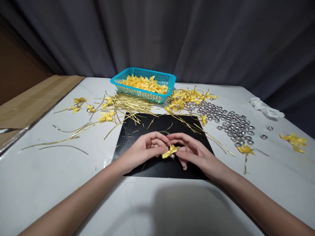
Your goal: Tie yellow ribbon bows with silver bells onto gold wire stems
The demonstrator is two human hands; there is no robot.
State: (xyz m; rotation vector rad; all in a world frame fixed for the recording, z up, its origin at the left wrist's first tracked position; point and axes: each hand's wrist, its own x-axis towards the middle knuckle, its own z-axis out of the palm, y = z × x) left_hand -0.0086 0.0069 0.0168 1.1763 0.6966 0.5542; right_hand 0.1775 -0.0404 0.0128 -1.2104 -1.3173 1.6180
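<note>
1. Both hands pinch one small yellow ribbon bow [170, 151]: left hand [145, 147] on its left wing, right hand [190, 150] on its right.
2. The bow's long axis runs left-right, above the black rectangular mat [137, 131], mid-table towards the near edge.
3. Thin gold wire ties [130, 103] lie beyond.

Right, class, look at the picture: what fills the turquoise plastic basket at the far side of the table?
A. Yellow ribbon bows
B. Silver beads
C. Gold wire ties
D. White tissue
A: the turquoise basket is heaped with yellow ribbon bows, while the silver beads lie loose on the table to its right and the gold wire ties lie in front of it.
</note>
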